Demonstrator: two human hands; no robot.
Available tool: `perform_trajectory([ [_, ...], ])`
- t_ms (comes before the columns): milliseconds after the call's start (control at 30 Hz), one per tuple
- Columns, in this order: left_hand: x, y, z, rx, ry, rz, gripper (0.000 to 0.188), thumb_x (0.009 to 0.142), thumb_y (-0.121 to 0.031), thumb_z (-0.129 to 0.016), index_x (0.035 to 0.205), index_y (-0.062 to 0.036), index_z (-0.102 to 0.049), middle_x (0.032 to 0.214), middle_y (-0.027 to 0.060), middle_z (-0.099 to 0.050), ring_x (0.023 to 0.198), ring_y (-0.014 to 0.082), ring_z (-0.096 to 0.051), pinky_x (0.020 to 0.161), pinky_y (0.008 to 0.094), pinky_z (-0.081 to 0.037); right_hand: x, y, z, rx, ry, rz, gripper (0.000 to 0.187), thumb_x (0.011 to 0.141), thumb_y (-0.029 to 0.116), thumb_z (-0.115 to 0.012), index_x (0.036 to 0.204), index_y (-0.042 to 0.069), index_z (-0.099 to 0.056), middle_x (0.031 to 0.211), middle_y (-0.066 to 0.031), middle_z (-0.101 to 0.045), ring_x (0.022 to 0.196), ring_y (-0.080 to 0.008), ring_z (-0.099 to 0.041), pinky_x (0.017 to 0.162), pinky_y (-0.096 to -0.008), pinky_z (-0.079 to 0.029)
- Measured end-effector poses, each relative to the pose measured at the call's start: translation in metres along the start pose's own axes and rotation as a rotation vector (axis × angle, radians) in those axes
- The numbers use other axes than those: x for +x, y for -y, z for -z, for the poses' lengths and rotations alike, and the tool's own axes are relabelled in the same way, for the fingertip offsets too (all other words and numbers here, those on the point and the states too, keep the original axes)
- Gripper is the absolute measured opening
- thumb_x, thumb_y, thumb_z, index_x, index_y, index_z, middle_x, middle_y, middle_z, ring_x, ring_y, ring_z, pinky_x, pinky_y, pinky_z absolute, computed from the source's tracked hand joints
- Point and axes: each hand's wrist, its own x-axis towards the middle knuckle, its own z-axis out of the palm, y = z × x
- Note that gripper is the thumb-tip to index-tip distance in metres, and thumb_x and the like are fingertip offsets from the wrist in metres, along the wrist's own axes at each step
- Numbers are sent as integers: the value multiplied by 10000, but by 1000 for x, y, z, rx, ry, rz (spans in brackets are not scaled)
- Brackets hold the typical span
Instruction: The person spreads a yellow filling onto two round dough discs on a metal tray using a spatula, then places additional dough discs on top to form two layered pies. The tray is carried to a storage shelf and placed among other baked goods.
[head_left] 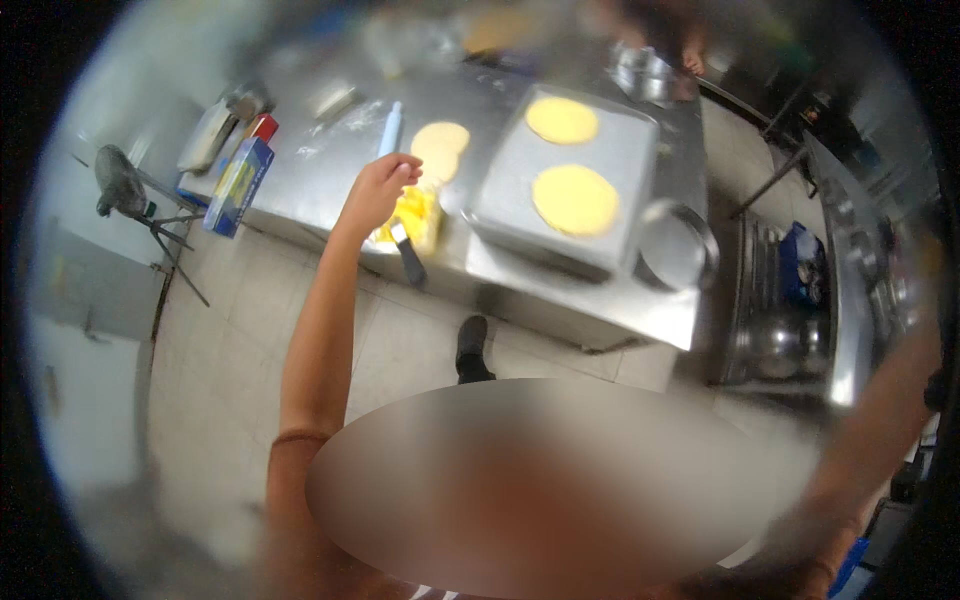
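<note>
My left hand [384,192] hangs over the front of a steel table with its fingers curled closed; whatever they hold, if anything, is hidden. Just below it is a container of yellow soft pieces [412,212], and a black-handled spatula [408,258] leans out over the table edge. Beyond the hand lie flat pale dough rounds [440,150] beside a light blue rolling pin [391,128]. To the right, a metal baking tray [520,190] bears two flat yellow rounds [575,200]. My right forearm [880,430] reaches toward the right rim, its hand outside the picture.
A round metal pan [676,246] stands right of the tray. Boxes [240,187] sit at the table's left end, near a dark stool [122,182]. Steel shelving [785,335] holds pots at the right. Another person's hand [693,58] shows at the far side.
</note>
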Motion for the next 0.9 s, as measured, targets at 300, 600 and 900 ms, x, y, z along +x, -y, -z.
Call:
perform_trajectory([
  [300, 222, 239, -34, 740, 203, 189, 280, 915, -84, -528, 1138, 54, -625, 1173, 301, -665, 1103, 448, -659, 935, 492, -551, -18, -137, -315, 365, 57, -856, 403, 972, 134, -587, 1337, -35, -560, 1159, -141, -675, 1007, -178, -628, 926, -335, -518],
  [600, 212, 303, -43, 271, 146, 682, 580, 772, -373, -801, 992, 146, -660, 1033, 303, -724, 1055, 386, -712, 857, 442, -586, -49, -142, -377, 498, -7, -1206, 351, 1006, 88, -556, 1342, -15, -559, 1158, -101, -680, 1002, -147, -620, 930, -301, -509],
  [900, 208, 146, -27, -194, 360, 323, 93, 952, -120, -594, 945, -32, -624, 946, 87, -714, 880, 181, -683, 759, 366, -516, -51, -224, -459, 524, 186, -1169, 471, 1020, 189, -606, 1454, 55, -481, 1388, -102, -582, 1175, -196, -602, 1030, -384, -464],
])
